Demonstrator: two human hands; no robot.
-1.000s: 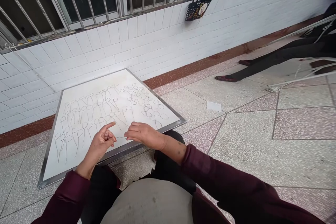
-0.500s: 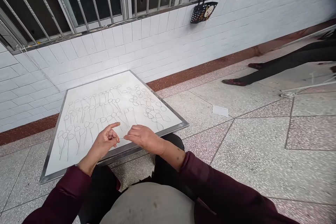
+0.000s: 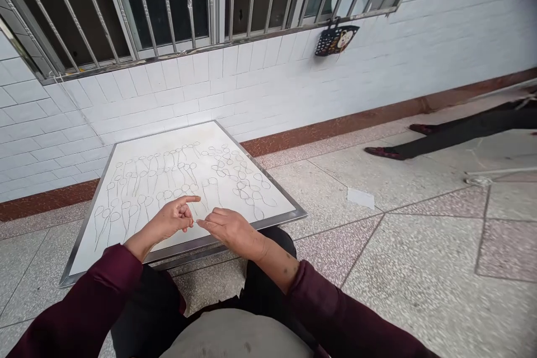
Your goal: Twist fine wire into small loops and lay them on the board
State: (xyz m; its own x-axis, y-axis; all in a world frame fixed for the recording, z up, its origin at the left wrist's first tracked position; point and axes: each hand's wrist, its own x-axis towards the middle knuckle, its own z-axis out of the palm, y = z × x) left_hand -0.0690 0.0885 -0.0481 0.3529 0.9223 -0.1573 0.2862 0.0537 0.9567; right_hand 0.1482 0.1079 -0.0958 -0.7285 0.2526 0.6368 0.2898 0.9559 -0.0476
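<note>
Above the near edge of a white board point(image 3: 168, 236) with a grey metal rim, my two hands nearly meet. My left hand point(image 3: 174, 219) pinches with thumb and curled fingers, its index finger pointing out to the right. Opposite it, my right hand point(image 3: 229, 229) is closed in a pinch, palm down. A thin strand, barely visible, is between the fingertips. Rows of thin dark looped strands point(image 3: 115, 216), each a loop with a long tail, lie across the left and middle of the board. A cluster of looped strands point(image 3: 243, 184) without straight rows covers its right part.
The board stands over my knees, close to a white tiled wall point(image 3: 268, 89) with a barred window point(image 3: 168, 0). A black basket point(image 3: 335, 39) hangs from the bars. On the floor lies a white piece of paper point(image 3: 361, 198). A seated person's legs point(image 3: 440, 137) stretch in from the right.
The view has tilted up slightly, so the wall and floor things sit lower. My hands keep their pinch close together, and the fingertips are a little nearer each other.
</note>
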